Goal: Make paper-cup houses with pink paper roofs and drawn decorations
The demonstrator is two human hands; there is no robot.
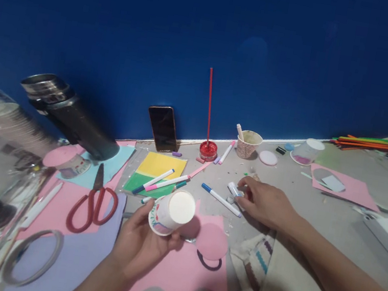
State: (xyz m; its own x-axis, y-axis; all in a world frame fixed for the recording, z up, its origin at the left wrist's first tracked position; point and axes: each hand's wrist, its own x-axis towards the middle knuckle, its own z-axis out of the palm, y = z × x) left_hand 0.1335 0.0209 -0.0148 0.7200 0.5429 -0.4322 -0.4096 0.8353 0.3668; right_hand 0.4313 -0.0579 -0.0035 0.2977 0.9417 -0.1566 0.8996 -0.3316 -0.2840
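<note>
My left hand [146, 242] is wrapped round a paper cup [179, 207] with coloured drawings on its side, tilted with its white base facing up. Farther right, my right hand [262, 204] pinches a small white tube [234, 190] at the table surface; its label cannot be read. A blue-capped marker [221, 200] lies just left of that tube. Beneath the cup is a cut sheet of pink paper [157, 278], with a pink paper circle [212, 241] and a black curved strip [209, 263] near its right edge.
Red-handled scissors [95, 203] and a grey tape ring [32, 257] lie left. A black flask [79, 119] and a phone [163, 129] stand toward the blue wall. Behind the hands are a red paint pot [208, 152], a patterned cup [249, 146] and another cup [308, 151].
</note>
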